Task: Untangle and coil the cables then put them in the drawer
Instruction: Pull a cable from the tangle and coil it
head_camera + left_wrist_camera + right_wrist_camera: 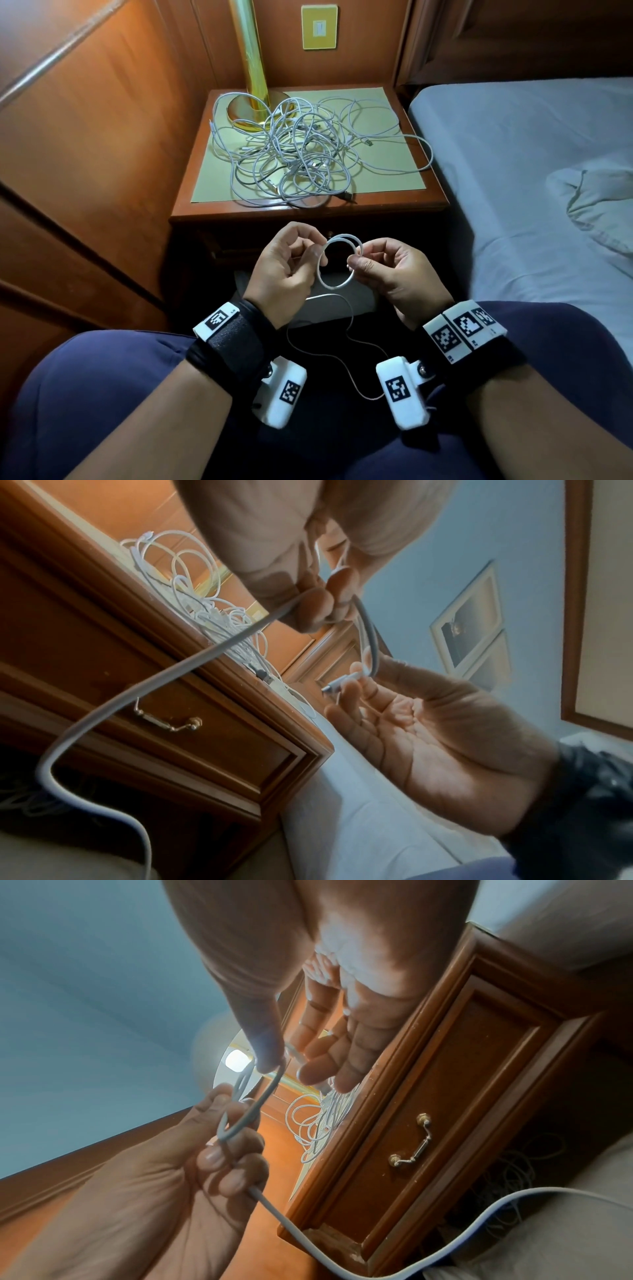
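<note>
Your left hand (286,263) and right hand (394,270) pinch opposite sides of a small white cable coil (337,262) at frame centre; tangled cables (301,150) cover the worktop (394,202) above. No legible writing.

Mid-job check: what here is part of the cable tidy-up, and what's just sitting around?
Job:
- white cable, partly coiled, pinched between left hand and right hand
- tangled cables on the nightstand
- drawer, shut in the wrist views

Just there:
- gold lamp
- wall switch plate
- bed
</note>
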### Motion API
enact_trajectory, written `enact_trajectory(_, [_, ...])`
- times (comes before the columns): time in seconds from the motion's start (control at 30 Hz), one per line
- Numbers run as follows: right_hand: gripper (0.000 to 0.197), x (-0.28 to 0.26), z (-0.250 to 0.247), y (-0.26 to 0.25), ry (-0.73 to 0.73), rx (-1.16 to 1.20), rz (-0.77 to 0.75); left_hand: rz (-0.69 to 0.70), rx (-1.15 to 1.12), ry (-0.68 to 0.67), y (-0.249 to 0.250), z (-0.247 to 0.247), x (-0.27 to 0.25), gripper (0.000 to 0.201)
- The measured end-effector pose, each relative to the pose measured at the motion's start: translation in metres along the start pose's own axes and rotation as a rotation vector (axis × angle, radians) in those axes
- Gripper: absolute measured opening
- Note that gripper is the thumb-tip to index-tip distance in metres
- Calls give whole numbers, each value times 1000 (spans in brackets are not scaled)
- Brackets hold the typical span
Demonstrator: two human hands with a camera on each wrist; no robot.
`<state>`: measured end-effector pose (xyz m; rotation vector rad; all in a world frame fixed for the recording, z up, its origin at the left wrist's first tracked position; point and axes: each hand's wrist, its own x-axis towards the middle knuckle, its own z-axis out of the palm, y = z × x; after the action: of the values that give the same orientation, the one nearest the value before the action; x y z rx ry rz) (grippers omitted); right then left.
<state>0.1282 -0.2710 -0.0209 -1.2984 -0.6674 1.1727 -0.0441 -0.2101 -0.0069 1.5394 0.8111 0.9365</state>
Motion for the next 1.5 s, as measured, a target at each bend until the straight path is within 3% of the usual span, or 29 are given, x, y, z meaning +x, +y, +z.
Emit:
enact_trajectory(0.17, [22,-2,2,-4,-23,71,-1,30,16,-19,0,-2,0,4])
enact_trajectory(0.3, [30,-4,2,-13,-71,189,62,41,58,-7,0,-3,1,12])
enact_trajectory(0.43, [21,-5,2,-20,-123,250,143,40,80,42,-6,-5,2,14])
enact_trajectory(0.53, [27,-7,5,-26,-145,283,181,57,88,44,-6,-4,2,13])
enact_trajectory(0.77, [18,-3,4,-18,-176,49,124,49,130,117,-2,-9,2,17])
enact_trajectory(0.93, [26,-5,2,-19,-184,-108,143,51,202,163,1,-8,3,7])
enact_trajectory(1.1, [23,-8,3,-26,-230,22,263,69,216,147,0,-7,2,8])
enact_trajectory(1.5, [31,-11,3,-27,-295,72,280,61,182,148,6,-9,2,7])
